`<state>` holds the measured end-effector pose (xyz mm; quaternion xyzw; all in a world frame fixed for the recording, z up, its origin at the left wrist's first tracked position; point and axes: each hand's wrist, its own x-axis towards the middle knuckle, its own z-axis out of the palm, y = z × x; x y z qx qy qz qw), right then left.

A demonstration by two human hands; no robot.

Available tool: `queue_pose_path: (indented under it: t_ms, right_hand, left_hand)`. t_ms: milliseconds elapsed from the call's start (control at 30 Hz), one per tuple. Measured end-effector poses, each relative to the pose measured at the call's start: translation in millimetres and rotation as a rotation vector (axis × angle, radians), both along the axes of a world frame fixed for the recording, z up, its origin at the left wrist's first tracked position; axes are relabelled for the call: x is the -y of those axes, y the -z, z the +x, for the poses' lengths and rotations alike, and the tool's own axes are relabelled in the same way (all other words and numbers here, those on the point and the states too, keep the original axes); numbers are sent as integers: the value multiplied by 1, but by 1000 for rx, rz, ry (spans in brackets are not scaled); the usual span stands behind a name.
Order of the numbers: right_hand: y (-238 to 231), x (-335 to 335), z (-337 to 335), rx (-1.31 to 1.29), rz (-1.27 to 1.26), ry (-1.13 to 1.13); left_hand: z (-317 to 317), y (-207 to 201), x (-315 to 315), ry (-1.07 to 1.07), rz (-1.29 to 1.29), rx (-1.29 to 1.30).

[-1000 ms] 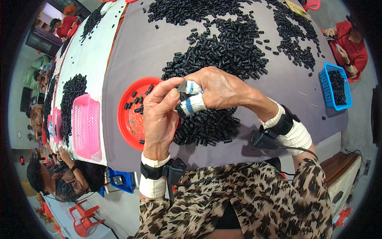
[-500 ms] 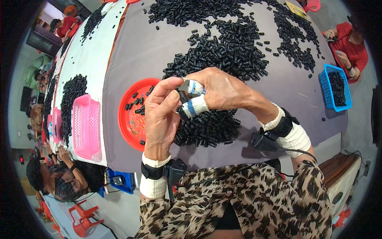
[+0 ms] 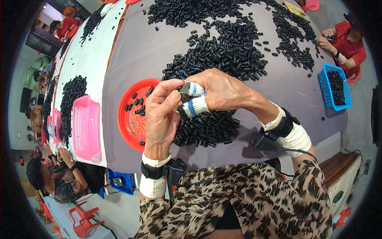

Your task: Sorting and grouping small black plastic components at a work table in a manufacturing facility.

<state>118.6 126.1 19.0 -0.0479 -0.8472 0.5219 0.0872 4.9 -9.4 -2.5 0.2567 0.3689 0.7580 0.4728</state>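
A grey cloth covers the worktop (image 3: 137, 51), strewn with short black ribbed cylinders. The largest heap (image 3: 223, 51) spreads from the far edge toward the middle, continuing beneath the hands to near the front edge; a looser band (image 3: 294, 40) runs down the right side from the far right corner, where a yellow tray (image 3: 296, 10) sits.

Above the front half of the worktop, the left hand (image 3: 161, 107) has thumb and forefinger drawn almost together on one black cylinder (image 3: 184, 96). The right hand (image 3: 219, 89) is curled over to meet it, thumb and forefinger in white finger sleeves (image 3: 194, 107). A small metal blade (image 3: 185, 87) shows between the hands — I cannot tell which one grips it.

By the worktop's left edge, partly behind the left hand, a red round tray (image 3: 122, 115) holds loose cylinders. A blue basket (image 3: 338, 106) of them stands at the right edge, near a co-worker in red (image 3: 352, 51).

Along the left edge runs a white-covered table (image 3: 95, 71), bearing more black heaps and a pink basket (image 3: 77, 145). Another person (image 3: 65, 179) sits by its front end — near a red plastic chair (image 3: 84, 219) on the floor side.
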Motion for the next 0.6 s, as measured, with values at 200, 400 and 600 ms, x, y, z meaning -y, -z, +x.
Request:
queue_pose_path:
  t_ms: [200, 400, 600]
  right_hand:
    - [-3, 3, 2, -86, 53, 44]
    - [2, 3, 7, -59, -9, 38]
    - [4, 3, 7, -82, -97, 72]
  left_hand:
    - [5, -4, 1, -15, -7, -5]
    - [10, -2, -1, -16, -30, -11]
    - [7, -1, -2, 14, -27, 46]
